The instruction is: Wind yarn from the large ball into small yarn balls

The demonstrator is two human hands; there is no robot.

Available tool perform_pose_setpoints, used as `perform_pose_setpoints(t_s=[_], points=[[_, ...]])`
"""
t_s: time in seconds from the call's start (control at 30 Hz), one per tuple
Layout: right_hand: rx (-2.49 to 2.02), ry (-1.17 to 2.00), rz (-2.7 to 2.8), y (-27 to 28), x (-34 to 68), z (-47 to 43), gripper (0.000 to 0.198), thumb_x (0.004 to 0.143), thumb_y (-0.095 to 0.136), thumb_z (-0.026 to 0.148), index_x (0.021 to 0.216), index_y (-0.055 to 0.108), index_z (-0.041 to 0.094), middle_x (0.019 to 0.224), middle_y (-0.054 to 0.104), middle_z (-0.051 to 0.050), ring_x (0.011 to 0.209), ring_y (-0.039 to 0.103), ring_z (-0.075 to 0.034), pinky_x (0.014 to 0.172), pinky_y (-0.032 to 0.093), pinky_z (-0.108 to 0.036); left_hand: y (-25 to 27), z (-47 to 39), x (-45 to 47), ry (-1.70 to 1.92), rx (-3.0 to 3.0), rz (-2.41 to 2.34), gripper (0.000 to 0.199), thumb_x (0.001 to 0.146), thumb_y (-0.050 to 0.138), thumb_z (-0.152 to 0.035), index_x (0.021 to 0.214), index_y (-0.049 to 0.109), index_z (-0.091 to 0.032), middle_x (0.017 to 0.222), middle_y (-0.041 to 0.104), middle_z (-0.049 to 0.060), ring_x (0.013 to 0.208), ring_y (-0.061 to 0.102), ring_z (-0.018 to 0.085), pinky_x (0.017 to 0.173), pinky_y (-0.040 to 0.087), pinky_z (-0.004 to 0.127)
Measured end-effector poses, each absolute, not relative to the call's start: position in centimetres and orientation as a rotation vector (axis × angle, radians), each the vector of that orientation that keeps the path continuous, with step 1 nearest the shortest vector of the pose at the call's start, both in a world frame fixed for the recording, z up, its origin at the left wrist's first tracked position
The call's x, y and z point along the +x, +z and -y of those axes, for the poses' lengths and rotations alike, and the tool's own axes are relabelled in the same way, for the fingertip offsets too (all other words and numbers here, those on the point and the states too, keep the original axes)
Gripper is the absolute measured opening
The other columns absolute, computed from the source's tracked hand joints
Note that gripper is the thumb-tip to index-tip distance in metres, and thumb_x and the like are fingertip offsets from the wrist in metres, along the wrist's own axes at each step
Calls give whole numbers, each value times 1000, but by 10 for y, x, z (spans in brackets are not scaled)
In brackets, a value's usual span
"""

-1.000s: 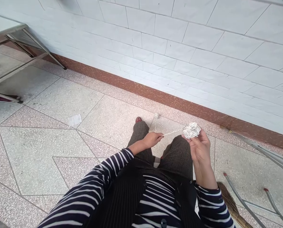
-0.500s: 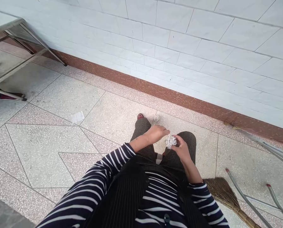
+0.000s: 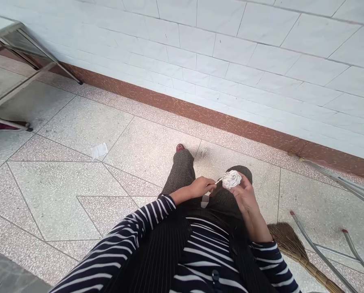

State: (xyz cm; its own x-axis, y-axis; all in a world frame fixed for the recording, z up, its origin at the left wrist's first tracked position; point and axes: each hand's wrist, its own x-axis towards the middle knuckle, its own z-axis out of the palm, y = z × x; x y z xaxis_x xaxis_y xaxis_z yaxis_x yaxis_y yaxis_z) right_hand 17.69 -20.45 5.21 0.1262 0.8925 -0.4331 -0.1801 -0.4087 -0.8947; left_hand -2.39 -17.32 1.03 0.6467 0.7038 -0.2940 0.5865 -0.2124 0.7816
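A small ball of white cord (image 3: 231,179) rests in my right hand (image 3: 245,195), whose fingers curl around its right side and underside. From its left side a short strand (image 3: 218,180) runs to my left hand (image 3: 202,186), where the fingertips pinch it. Both hands are above my lap, close to the knees. On the floor beyond my knees lies a small loose tangle of cord (image 3: 203,152).
A white scrap (image 3: 99,150) lies on the floor to the left. To the right are a broom (image 3: 288,240) and metal legs (image 3: 316,252) with red tips. A metal-framed table (image 3: 50,57) stands at the upper left, along the tiled wall (image 3: 206,61).
The ball has moved right and turned in my right hand. My left hand has come down from above the ball to its left side, drawing the strand sideways.
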Motion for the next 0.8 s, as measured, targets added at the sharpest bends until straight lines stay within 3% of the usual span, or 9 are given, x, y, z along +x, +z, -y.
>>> perform_pose_setpoints(t_s=[0.1, 0.23, 0.3, 0.43, 0.5, 0.63, 0.8], points=[[-1588, 1265, 766, 48, 189, 192, 66, 61, 76, 42, 119, 51, 22, 126, 61, -11, 112, 61, -30, 87, 57, -45, 17, 184, -27, 47, 2030, -986, 28, 101, 51, -28, 84, 70, -18, 78, 72, 0, 72, 64, 13, 65, 40, 21], [-1750, 1144, 938, 34, 190, 182, 56, 54, 78, 24, 107, 61, 22, 120, 61, -10, 117, 54, -30, 102, 47, -43, 35, 181, -32, 99, 2337, -951, 25, 102, 50, -27, 90, 71, -19, 85, 72, 4, 79, 66, 17, 70, 43, 24], [-1780, 1230, 1033, 24, 181, 184, 50, 49, 77, 19, 97, 65, 22, 110, 63, -8, 111, 54, -28, 100, 47, -42, 43, 172, -33, 132, 2492, -906, 23, 101, 50, -24, 92, 70, -17, 88, 72, 6, 83, 66, 18, 76, 45, 27], [-1669, 1657, 1160, 12, 159, 194, 41, 44, 77, 20, 83, 68, 20, 81, 64, 0, 79, 58, -20, 80, 53, -38, 46, 156, -37, 133, 2659, -732, 12, 96, 57, -13, 90, 67, -16, 88, 71, 8, 87, 64, 20, 81, 47, 30], [-1536, 1865, 1178, 17, 155, 198, 38, 45, 79, 22, 81, 69, 19, 74, 65, 2, 73, 57, -17, 75, 54, -35, 42, 152, -40, 161, 2667, -639, 11, 96, 58, -13, 91, 67, -17, 90, 71, 7, 90, 64, 19, 82, 47, 30], [-1336, 2007, 1107, 37, 159, 206, 46, 47, 85, 23, 90, 71, 18, 86, 71, 0, 84, 64, -19, 87, 52, -35, 29, 149, -43, 208, 2583, -718, 17, 101, 54, -22, 93, 68, -16, 94, 72, 7, 94, 65, 18, 86, 47, 29], [-1319, 1844, 896, 57, 163, 218, 57, 53, 88, 32, 105, 67, 23, 106, 71, -4, 95, 65, -22, 87, 54, -35, 2, 147, -42, 234, 2196, -1056, 28, 104, 48, -31, 99, 72, -17, 97, 75, 6, 92, 68, 17, 78, 46, 24]])
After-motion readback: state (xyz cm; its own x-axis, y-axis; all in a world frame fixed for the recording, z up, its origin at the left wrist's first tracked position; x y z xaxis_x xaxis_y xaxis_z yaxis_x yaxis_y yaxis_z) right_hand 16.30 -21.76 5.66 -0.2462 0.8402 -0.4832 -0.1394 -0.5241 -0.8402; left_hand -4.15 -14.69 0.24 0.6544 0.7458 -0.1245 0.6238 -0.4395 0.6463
